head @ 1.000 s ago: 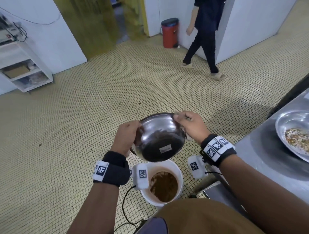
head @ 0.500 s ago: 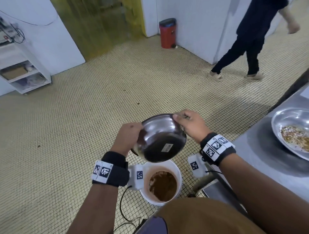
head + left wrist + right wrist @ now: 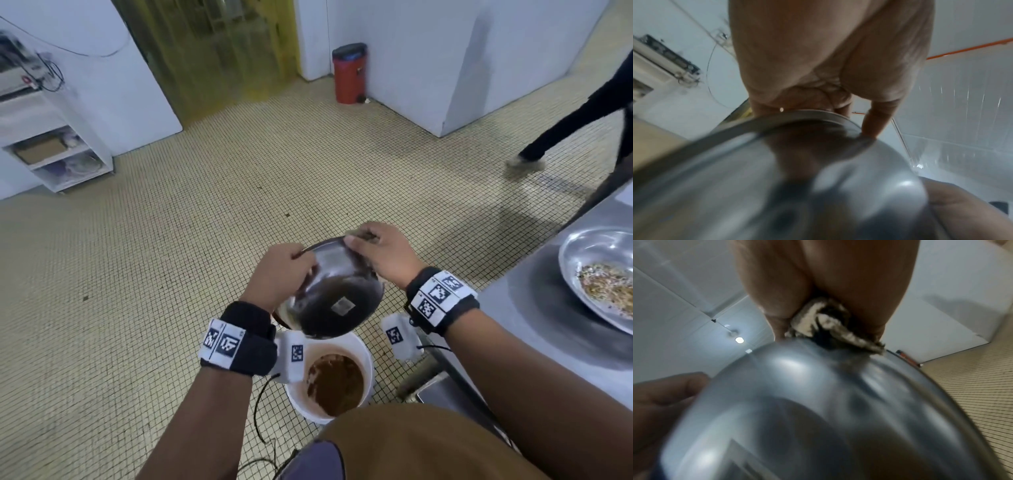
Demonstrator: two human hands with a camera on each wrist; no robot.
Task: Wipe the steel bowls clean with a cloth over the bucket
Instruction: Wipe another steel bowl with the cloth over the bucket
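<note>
Head view: steel bowl [image 3: 330,294] tilted over the bucket [image 3: 366,356], a touch more upturned than a second ago. Left hand [image 3: 279,274] fingers curl round the near rim; right hand [image 3: 378,255] pinches the cloth [image 3: 830,332] against the far rim. Wiping looks mid-pass; second bowl [image 3: 596,274] on the desk [image 3: 534,308] not yet cleaned.

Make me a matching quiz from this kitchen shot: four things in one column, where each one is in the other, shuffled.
Things:
1. steel bowl
2. cloth
3. white bucket
4. red bin

Places:
A. on the floor under the bowl
B. by the far white wall
C. in the right hand
D. gripped by the left hand, tilted

Pairs: 1-D, 2-C, 3-A, 4-B
</note>
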